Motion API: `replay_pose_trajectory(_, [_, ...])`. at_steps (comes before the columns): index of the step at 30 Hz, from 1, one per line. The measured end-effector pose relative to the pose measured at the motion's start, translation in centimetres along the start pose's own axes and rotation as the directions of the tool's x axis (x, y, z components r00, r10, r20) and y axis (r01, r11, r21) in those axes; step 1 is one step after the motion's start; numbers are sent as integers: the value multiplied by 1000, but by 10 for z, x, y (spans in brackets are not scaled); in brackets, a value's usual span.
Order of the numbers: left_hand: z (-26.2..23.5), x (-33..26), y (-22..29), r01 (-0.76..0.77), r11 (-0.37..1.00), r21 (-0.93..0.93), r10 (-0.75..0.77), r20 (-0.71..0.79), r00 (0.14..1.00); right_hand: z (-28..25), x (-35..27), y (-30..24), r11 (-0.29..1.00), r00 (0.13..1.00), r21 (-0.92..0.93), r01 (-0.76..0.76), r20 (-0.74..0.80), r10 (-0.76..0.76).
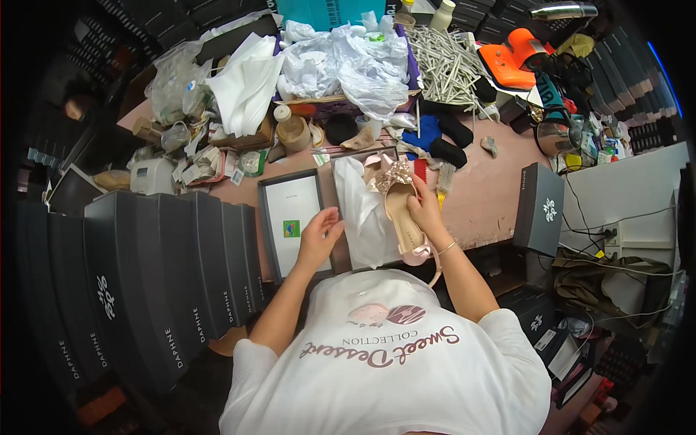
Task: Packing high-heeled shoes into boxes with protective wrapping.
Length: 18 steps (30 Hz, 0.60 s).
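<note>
Right hand [426, 210]: fingers curled around pink shoe [400, 210], gripping side at mid-sole; shoe held over open box [362, 217], above white tissue [359, 210], toe ornament pointing away from body.
Left hand [319, 235]: fingers loosely spread, empty, resting at edge of box lid [293, 221], just beside tissue.
Judgement: keep grip on sole sides, clear of ornament. Use free hand to flatten tissue under shoe. Keep strap clear of box edge. Stacked boxes [145, 283] at left; avoid elbow contact.
</note>
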<state>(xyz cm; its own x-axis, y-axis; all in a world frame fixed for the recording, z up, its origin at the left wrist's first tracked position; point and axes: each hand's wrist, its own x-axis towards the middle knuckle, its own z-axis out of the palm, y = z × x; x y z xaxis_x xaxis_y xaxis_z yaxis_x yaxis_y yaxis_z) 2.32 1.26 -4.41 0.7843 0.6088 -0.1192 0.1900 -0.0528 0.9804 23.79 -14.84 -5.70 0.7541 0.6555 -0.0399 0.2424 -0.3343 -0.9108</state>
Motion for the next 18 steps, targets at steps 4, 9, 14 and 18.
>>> replay_pose_trajectory(4, [46, -10, 43, 423, 727, -540, -267, 344, 900, 21, -6, -45, 972, 994, 227, 69, -93, -49])
replay_pose_trajectory(9, [30, -7, 16, 332, 650, -684, -252, 218, 943, 30, 3, -54, 979, 956, 124, 164, 224, -188])
replay_pose_trajectory(14, [-82, -19, -58, 448, 724, -524, -511, 28, 859, 11, 9, 3, 984, 948, -139, -107, 283, 143])
replay_pose_trajectory(18, [-55, -20, 2, 9, 926, 378, 126, -331, 935, 63, -21, 18, 970, 920, -210, -121, 344, 189])
